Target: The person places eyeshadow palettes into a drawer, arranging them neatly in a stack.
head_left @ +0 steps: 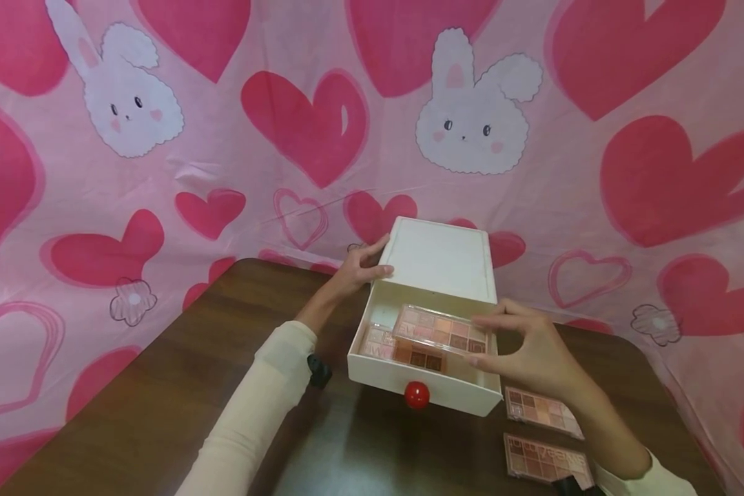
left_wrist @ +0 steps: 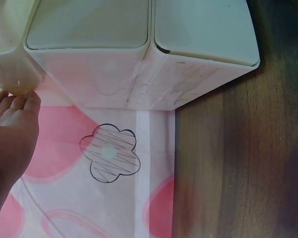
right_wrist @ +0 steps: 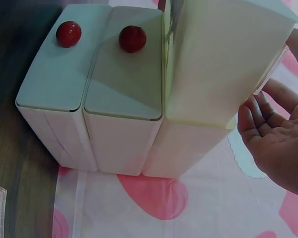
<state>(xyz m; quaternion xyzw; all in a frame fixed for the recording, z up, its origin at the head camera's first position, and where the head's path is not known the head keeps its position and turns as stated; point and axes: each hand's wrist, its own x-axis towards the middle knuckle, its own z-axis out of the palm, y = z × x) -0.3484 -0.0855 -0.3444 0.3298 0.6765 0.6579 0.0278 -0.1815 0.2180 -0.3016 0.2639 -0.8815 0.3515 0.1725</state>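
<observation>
A white drawer cabinet [head_left: 440,251] stands on the table with its top drawer [head_left: 381,372] pulled out. My left hand [head_left: 359,267] rests against the cabinet's upper left side, thumb near the top front edge; the left wrist view shows its fingertips touching the white plastic. Over the open drawer, my right hand [head_left: 533,348] pinches the right end of a clear-lidded eyeshadow palette [head_left: 437,327] between thumb and fingers. The palette tilts, its left end above more eyeshadow pans [head_left: 381,342] lying in the drawer. Only the held palette's edge [right_wrist: 271,72] shows in the right wrist view.
Two more eyeshadow palettes [head_left: 542,412] lie on the brown wooden table [head_left: 322,441], right of the drawer. A red knob [head_left: 417,395] sticks out from the drawer front. Two lower drawers [right_wrist: 121,84] are closed. A pink heart-and-rabbit cloth [head_left: 304,138] hangs behind.
</observation>
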